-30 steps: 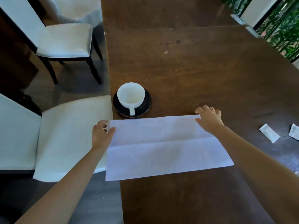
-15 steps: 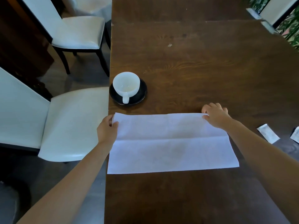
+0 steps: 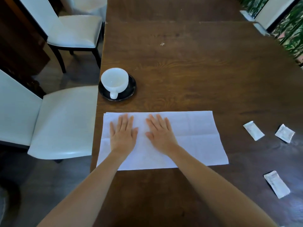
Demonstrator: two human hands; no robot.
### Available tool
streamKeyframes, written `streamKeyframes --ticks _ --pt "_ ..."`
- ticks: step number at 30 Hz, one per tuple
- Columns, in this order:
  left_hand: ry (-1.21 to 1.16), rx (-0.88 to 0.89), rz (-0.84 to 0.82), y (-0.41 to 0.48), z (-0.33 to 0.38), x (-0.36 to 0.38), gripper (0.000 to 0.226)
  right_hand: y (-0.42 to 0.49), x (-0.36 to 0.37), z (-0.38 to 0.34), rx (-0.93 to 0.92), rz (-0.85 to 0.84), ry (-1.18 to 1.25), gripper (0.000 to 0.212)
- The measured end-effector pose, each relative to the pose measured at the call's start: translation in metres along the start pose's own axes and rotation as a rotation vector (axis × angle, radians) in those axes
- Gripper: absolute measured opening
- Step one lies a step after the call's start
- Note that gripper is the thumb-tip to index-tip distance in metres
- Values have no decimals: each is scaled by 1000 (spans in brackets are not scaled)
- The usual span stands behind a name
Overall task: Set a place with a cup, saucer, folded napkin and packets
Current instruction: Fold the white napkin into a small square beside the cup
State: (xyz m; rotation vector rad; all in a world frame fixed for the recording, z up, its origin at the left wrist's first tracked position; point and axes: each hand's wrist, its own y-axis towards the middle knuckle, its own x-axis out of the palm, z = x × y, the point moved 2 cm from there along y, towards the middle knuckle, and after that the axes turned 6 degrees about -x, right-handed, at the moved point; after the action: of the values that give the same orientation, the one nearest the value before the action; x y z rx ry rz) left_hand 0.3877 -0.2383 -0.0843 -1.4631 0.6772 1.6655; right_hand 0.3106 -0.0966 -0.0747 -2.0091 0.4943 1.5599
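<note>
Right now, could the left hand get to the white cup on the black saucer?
Probably yes. The left hand lies flat and empty on the white paper napkin; the white cup stands just beyond, with bare table between.

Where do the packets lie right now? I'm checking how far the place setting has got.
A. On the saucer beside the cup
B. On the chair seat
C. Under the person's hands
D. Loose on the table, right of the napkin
D: three packets lie loose on the bare table, apart from the napkin and to its right; none is on the saucer.
</note>
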Motion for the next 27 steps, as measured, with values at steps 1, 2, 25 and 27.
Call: streamKeyframes --ticks 1,2,25,27 --pt "26 -22 15 0 -9 2 58 -1 2 0 -13 9 -18 58" --pt "47 -50 31 0 -18 4 59 -1 3 3 -22 21 -33 57" --pt "136 121 44 -55 20 5 58 -58 -13 37 29 166 -40 60" --pt "109 71 22 -62 25 13 55 -59 4 -12 -89 140 -93 56"
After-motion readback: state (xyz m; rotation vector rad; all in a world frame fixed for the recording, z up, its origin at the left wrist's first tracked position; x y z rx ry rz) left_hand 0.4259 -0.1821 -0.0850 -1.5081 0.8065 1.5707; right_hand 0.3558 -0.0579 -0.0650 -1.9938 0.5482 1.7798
